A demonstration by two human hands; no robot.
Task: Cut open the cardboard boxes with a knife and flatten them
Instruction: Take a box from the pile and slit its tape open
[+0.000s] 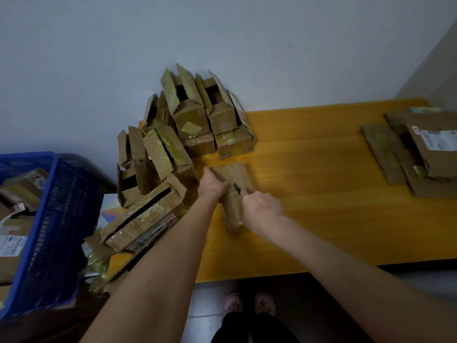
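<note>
Crate (61, 219), blue plastic with slotted walls, stands well to the left of the work box and off the table. It holds parcels (14, 233) of brown cardboard, several of which carry white printed labels; how many cannot be told.

The work box (232, 174) lies on the yellow table (321, 194), near its left end. It is a narrow brown carton, closed, with shiny tape on its near end. Its long axis runs from the person's side toward the wall, and the far end leans slightly to the left.

The left hand (214, 184) grips the far left corner of the work box, fingers curled over the top edge. The right hand (262, 209) is closed round the knife (238, 188), and its fist rests over the right side of the work box near mid-length. Only a short dark part of the knife shows. It points away from the person and to the left, and its tip meets the top face.

A pile of opened cartons (183, 134) stands just behind and to the left of the work box, flaps raised and hollow insides showing. One long carton of the pile overhangs the table's left edge. A stack of flattened cardboard (415, 154) lies well to the right of the work box. A pair of light shoes (248, 303) stands on the floor, nearer the person than the work box.
</note>
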